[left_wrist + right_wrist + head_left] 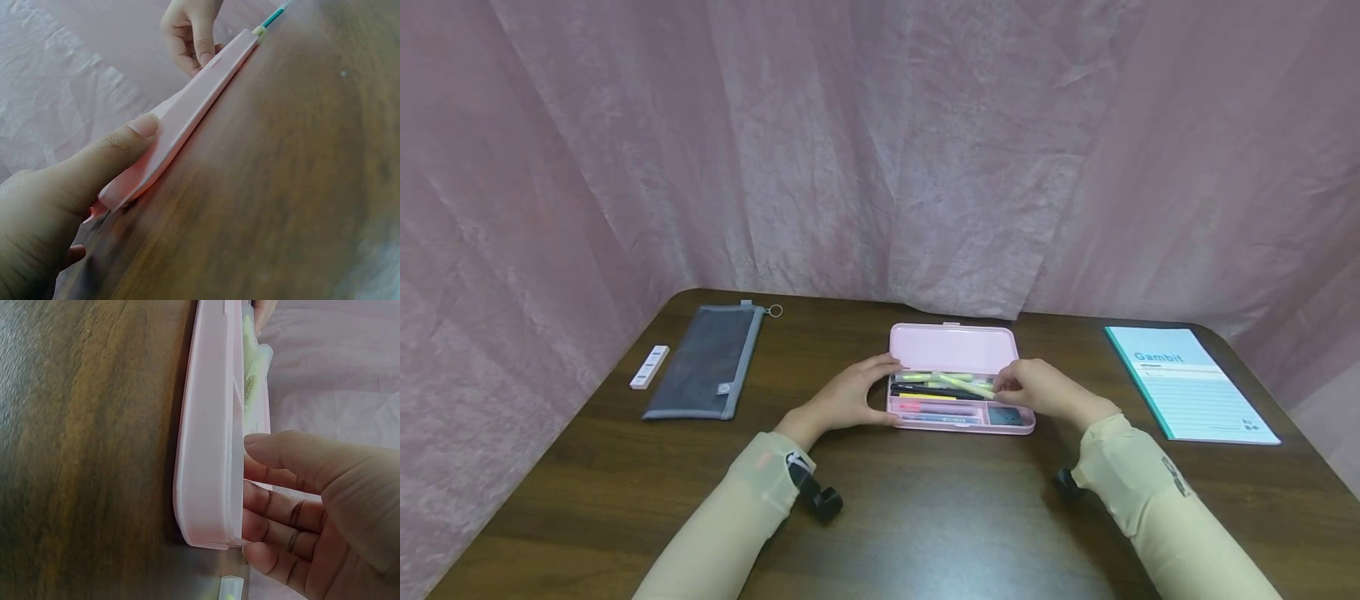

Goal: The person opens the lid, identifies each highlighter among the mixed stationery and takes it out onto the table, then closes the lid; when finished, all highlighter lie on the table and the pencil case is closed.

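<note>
A pink pencil case (pixel 953 350) lies on the table with its lid folded back. My left hand (pixel 846 396) holds its left end, thumb on the front wall and fingers toward the back. My right hand (pixel 1048 392) pinches the right end of a pale yellow-green highlighter (pixel 961 384), which slants over the other pens in the case. In the right wrist view the thumb meets the highlighter (pixel 255 387) just above the case's rim, the remaining fingers curled beside the end wall. Several pens (pixel 940 418) lie in the front compartment, next to a dark block (pixel 1004 415).
A grey mesh zip pouch (pixel 707 362) lies at the left, beside a small white bar (pixel 650 367) with dark markings. At the right is a light blue notebook (pixel 1195 383) marked "Gambit". Pink curtains (pixel 850 167) hang behind the wooden table (pixel 887 517).
</note>
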### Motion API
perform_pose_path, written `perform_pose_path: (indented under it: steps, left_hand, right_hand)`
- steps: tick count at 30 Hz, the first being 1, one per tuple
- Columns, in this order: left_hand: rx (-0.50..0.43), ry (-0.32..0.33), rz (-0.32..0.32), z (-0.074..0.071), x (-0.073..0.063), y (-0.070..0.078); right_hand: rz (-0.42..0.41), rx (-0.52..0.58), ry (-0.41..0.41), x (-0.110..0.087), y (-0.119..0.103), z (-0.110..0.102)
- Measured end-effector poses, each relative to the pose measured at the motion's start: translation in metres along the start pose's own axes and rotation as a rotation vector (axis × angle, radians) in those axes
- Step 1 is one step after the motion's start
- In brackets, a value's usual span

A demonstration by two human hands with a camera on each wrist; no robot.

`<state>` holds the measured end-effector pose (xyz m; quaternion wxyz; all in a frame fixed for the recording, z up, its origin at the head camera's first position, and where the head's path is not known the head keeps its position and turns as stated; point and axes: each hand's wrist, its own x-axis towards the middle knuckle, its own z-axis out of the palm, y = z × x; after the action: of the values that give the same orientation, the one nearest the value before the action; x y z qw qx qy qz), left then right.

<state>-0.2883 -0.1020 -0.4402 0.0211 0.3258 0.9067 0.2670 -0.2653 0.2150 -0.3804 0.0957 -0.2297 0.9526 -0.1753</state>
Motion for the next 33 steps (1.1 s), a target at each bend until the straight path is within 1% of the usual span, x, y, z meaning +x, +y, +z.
perform_pose_path:
  steps: [16,17,23,27,33]
  left_hand:
    - [0.008,0.001,0.010,-0.0007,-0.0011,0.0005]
    - [0.008,0.001,0.011,-0.0007,-0.0010,0.0007]
    - [0.004,0.001,0.015,-0.0007,-0.0010,0.0014]
    - [0.005,-0.003,0.013,0.0000,-0.0009,0.0012]
    - [0.001,-0.001,0.006,0.0005,-0.0009,0.0001]
  right_hand:
    - [0.021,0.021,0.012,0.0028,-0.0002,0.0040]
    - [0.011,0.020,0.013,0.0031,0.0001,0.0043]
    - [0.010,0.015,0.008,0.0046,0.0023,0.0058]
    - [0.033,0.029,0.000,0.0030,0.0017,0.0043]
    - [0.046,0.057,-0.016,-0.0006,-0.0021,-0.0029]
